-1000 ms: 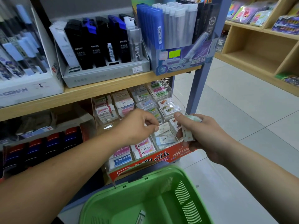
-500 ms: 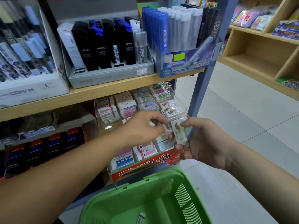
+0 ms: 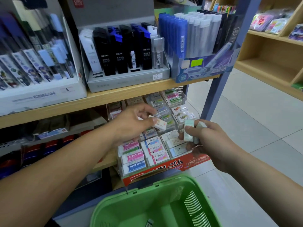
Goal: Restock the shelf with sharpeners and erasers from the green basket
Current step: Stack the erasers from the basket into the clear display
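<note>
My left hand (image 3: pixel 131 125) pinches one small white eraser (image 3: pixel 159 124) over the middle of the clear eraser display (image 3: pixel 191 110) on the lower shelf. To its right, my right hand (image 3: pixel 209 141) grips a small stack of pale green and white erasers (image 3: pixel 190 131) by the display's front right corner. Rows of wrapped erasers fill the display, with pink and blue "Hard Eraser" packs (image 3: pixel 134 157) at the front left. The green basket (image 3: pixel 147 202) sits below at the bottom of the view, one small item (image 3: pixel 149 224) lying in it.
The upper shelf board (image 3: pixel 98 99) overhangs the display and carries boxes of pencil leads (image 3: pixel 124 51) and pens (image 3: pixel 193 35). A blue-grey upright post (image 3: pixel 218 89) stands just right of the display. Tiled floor (image 3: pixel 246 120) and another wooden shelf unit (image 3: pixel 270 59) lie to the right.
My left hand took one eraser from the stack in my right hand and lifted it up and left over the display. My right hand lowered slightly, still gripping the rest.
</note>
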`<move>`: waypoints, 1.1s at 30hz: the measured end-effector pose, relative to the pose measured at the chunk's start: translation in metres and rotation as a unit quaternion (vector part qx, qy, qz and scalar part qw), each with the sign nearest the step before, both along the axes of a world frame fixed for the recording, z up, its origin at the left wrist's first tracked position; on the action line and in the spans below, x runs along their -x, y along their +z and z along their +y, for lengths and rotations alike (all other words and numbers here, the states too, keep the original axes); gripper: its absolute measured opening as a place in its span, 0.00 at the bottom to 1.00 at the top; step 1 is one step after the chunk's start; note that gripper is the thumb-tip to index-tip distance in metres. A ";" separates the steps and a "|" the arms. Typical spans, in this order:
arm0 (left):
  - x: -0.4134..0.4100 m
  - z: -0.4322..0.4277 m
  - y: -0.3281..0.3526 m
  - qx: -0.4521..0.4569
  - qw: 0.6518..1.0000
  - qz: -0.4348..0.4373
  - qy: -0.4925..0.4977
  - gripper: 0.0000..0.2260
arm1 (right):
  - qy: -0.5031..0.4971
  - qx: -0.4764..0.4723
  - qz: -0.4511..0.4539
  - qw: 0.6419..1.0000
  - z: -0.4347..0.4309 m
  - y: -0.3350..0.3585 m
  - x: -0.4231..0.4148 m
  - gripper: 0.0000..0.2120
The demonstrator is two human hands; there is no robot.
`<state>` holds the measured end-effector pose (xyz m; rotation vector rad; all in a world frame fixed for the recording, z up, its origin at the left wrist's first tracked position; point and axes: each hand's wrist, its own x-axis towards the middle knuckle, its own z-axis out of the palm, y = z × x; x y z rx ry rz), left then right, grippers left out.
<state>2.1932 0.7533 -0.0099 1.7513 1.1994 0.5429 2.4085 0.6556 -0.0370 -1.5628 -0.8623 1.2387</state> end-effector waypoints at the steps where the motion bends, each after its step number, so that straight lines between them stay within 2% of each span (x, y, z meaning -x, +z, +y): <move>1: 0.000 0.000 -0.003 -0.011 1.000 0.004 0.005 0.07 | -0.004 0.001 -0.005 1.000 0.000 0.001 0.000 0.08; 5: -0.011 0.002 -0.009 0.017 0.998 -0.047 0.041 0.06 | -0.076 0.000 -0.032 0.997 0.006 0.002 -0.009 0.08; 8: -0.026 0.003 -0.006 0.055 0.996 -0.056 0.050 0.08 | -0.121 -0.004 -0.014 0.993 0.007 0.006 -0.017 0.07; 15: -0.073 0.020 -0.005 0.021 0.993 -0.061 0.099 0.07 | -0.132 -0.028 0.017 0.991 0.002 0.008 -0.023 0.07; 18: -0.094 0.033 -0.011 -0.012 0.994 -0.032 0.105 0.05 | -0.121 -0.042 0.030 0.991 0.002 0.005 -0.027 0.06; 23: -0.116 0.043 -0.016 -0.120 0.983 0.138 0.015 0.05 | -0.114 -0.051 0.067 0.990 0.002 0.001 -0.031 0.04; 25: -0.117 0.040 -0.009 -0.117 0.981 0.152 0.005 0.02 | -0.109 -0.055 0.069 0.990 0.004 0.000 -0.031 0.04; 26: -0.116 0.037 -0.005 -0.086 0.989 0.117 0.014 0.04 | -0.104 -0.056 0.071 0.991 0.004 0.000 -0.031 0.04; 28: -0.112 0.027 0.004 0.053 0.997 -0.041 0.034 0.10 | -0.094 -0.050 0.082 0.991 0.005 -0.001 -0.029 0.04; 30: -0.106 0.016 0.009 0.189 0.960 -0.206 0.026 0.12 | -0.079 -0.041 0.100 0.991 0.006 -0.001 -0.025 0.03; 31: -0.102 0.011 0.009 0.215 0.945 -0.247 0.015 0.13 | -0.066 -0.039 0.110 0.991 0.006 0.000 -0.023 0.03; 33: -0.093 0.005 0.006 0.223 0.936 -0.272 -0.011 0.16 | -0.041 -0.040 0.122 0.991 0.006 0.002 -0.018 0.04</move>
